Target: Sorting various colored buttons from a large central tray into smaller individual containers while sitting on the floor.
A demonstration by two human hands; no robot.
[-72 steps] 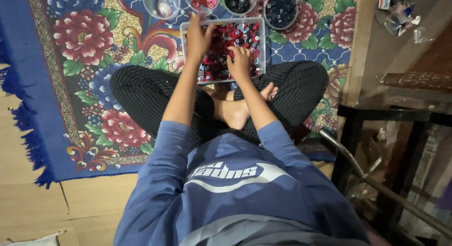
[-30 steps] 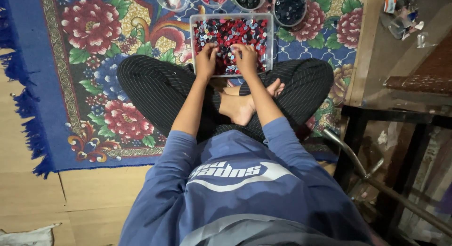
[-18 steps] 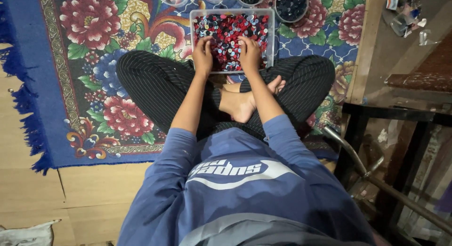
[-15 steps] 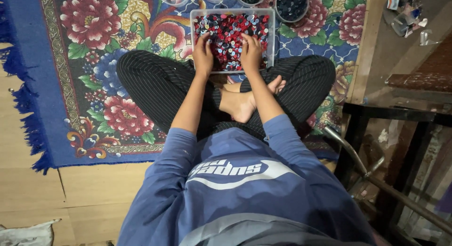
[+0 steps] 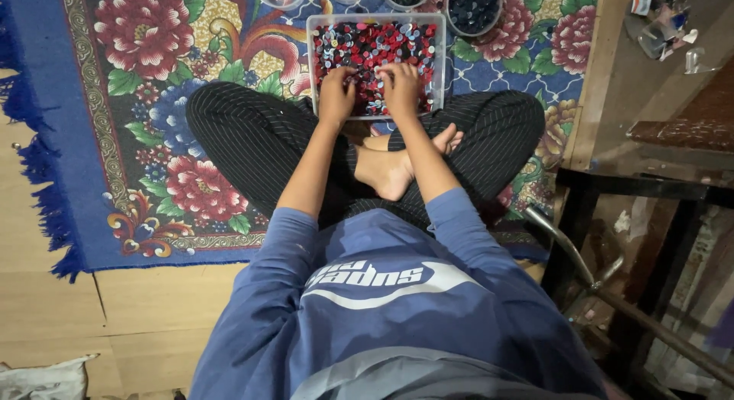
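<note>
A clear rectangular tray (image 5: pixel 441 44) full of small red, blue and dark buttons (image 5: pixel 375 40) lies on the rug in front of my crossed legs. My left hand (image 5: pixel 336 94) rests in the tray's near part, fingers down among the buttons. Close beside it, my right hand (image 5: pixel 402 86) also digs into the buttons with curled fingers. Whether either hand pinches a button is hidden by the fingers.
Several round clear bowls (image 5: pixel 474 6) with sorted buttons stand beyond the tray at the top edge. A flowered blue rug (image 5: pixel 115 102) covers the floor. A dark metal table frame (image 5: pixel 650 239) and a metal bar stand to the right.
Both hands have drawn back from the tray's far side and top bowls into its near part. The view has tilted a little, showing more of the tray.
</note>
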